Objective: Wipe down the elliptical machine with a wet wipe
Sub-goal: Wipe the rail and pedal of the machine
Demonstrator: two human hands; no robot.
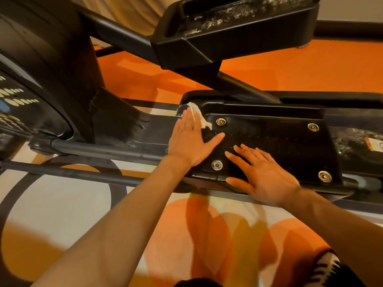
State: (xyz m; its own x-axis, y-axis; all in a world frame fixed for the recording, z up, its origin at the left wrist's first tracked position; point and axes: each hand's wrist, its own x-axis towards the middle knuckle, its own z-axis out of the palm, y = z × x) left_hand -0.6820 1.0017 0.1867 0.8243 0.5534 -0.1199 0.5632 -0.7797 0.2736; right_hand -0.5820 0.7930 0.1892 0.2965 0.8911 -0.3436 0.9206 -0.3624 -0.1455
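the left hand (191, 139) lies flat with fingers together and thumb spread wide, palm down on the front end of the near foot pedal (279, 141) of the elliptical machine (62, 65). under its fingers sits the wet wipe (198, 116), white and crumpled, pressed against the raised front lip of the pedal; part of the wipe sticks out past the fingertips and a torn-looking tail trails out on the thumb side. just beyond that tail, on the thumb side of the left hand, is a round silver bolt (220, 122); a second bolt (217, 165) shows just beside the heel of the same hand.

the right hand (263, 172) rests open and flat on the same pedal, fingers spread and pointing toward the left thumb, holding nothing. the two hands are near each other but apart, with bare black pedal surface between them. two more bolts (313, 127) (324, 176) sit on the far side of the right hand, toward the pedal's rear end.

beyond both hands, higher in the view, hangs the other foot pedal (234, 36), its top surface speckled and dusty-looking. to the outer side of the left hand rises the machine's black housing, with a label of pale ovals (14, 96) on its curved cover. a black bar (93, 150) runs away from the left wrist along the frame. below the forearms lies a carpet (310, 69) patterned in orange, cream and dark bands
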